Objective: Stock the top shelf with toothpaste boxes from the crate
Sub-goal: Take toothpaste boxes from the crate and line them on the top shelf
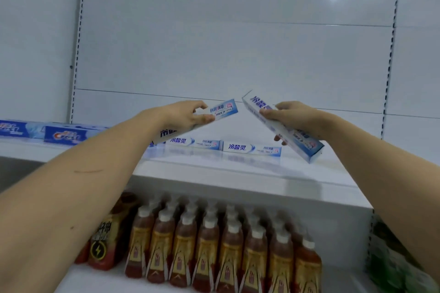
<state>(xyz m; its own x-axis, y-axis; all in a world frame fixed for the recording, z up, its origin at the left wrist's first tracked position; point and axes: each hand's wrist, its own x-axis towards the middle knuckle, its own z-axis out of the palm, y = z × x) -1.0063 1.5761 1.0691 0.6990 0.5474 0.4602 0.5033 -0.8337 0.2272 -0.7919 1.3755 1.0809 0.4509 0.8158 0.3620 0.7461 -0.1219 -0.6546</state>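
Holding: the left hand (188, 114) gripped one toothpaste box (214, 114); the right hand (289, 118) gripped another box (307, 144).
Place: both boxes hung over the top shelf (214, 171), above two boxes already lying there (226, 146).
Tilt: the long sides leaned in like a roof, high ends near each other.
Nearer: the left box looked closer to the row.
Next, I think: turn each box flat first.

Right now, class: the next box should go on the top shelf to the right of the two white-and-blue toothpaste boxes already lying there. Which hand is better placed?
Probably the right hand: its white-and-blue toothpaste box hangs over the bare white top shelf right of the shelved pair, whereas the left hand is further left.
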